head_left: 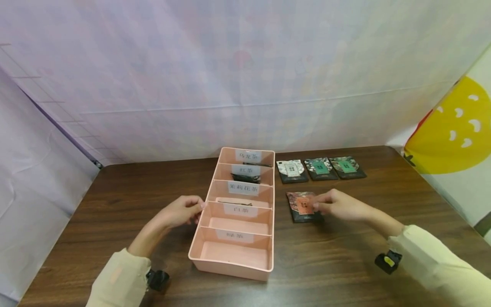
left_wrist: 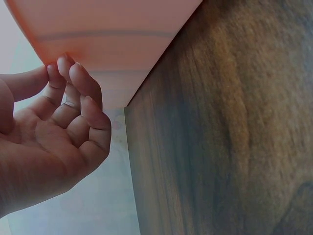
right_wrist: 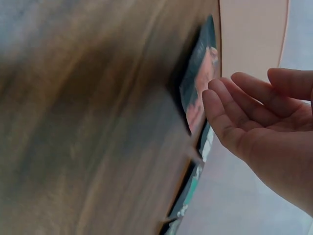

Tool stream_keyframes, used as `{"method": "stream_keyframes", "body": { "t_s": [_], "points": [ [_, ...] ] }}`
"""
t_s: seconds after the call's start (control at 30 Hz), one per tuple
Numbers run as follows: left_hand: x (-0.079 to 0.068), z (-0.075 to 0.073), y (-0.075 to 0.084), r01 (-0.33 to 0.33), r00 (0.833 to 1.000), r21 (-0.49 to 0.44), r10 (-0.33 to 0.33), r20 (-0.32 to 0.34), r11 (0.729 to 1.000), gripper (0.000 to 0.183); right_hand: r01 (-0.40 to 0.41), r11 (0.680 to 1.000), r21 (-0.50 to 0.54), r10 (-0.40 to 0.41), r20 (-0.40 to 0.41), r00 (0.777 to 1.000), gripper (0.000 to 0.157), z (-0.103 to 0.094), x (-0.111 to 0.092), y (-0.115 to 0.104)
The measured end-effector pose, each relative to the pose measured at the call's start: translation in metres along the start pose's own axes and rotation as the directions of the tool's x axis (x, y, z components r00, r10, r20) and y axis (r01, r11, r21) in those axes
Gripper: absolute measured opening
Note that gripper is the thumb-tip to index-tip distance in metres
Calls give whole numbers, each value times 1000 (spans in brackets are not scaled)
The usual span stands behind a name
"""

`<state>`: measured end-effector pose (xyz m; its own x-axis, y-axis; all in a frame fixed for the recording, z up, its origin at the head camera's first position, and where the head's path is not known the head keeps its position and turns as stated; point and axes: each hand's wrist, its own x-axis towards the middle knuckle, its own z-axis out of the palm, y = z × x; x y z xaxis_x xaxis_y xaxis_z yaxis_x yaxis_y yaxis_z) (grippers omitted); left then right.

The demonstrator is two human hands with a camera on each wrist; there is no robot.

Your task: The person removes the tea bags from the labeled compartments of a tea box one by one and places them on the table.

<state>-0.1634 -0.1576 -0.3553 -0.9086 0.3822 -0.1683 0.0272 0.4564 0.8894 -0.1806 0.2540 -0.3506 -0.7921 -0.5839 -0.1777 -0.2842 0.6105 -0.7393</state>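
Observation:
A pink divided box (head_left: 232, 267) stands lengthwise on the table, its compartments bearing Chinese labels. At its left rim, my left hand (head_left: 186, 210) pinches the edge between thumb and fingers; the left wrist view shows the fingertips against the pink side wall (left_wrist: 117, 51). To the right of the box lies an orange and black tea sachet (head_left: 304, 206), flat on the wood. My right hand (head_left: 339, 205) is over the sachet's right side, thumb and fingers parted. In the right wrist view its loosely bent fingers (right_wrist: 220, 110) are close by the sachet (right_wrist: 203, 73), with nothing between them and the thumb.
Three more sachets lie in a row behind: a white one (head_left: 292, 170) and two green ones, (head_left: 321, 168) the second farther right. Dark sachets (head_left: 245, 178) stand in the box's three rear compartments. A patterned curtain (head_left: 238, 85) hangs behind the wooden table (head_left: 153, 183).

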Motion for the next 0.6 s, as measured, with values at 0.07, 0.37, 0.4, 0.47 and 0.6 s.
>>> {"method": "stream_keyframes", "body": {
  "t_s": [0.07,0.37,0.4,0.47,0.6],
  "points": [
    [0,0,0,0,1000,-4,0,2,1000,19,-20,1000,-11,20,-1,1000,32,4,0,0],
    [0,0,0,4,1000,2,-4,1,1000,19,-36,991,-131,33,-22,999,32,15,-1,-4],
    [0,0,0,4,1000,3,-4,2,1000,18,-41,989,-140,38,-26,999,32,16,-1,-4],
    [0,0,0,2,1000,4,-2,2,1000,18,-49,986,-158,44,-34,998,32,15,0,-3],
    [0,0,-1,0,1000,4,0,3,1000,18,-42,984,-171,36,-39,999,31,14,2,2]
  ]
}}
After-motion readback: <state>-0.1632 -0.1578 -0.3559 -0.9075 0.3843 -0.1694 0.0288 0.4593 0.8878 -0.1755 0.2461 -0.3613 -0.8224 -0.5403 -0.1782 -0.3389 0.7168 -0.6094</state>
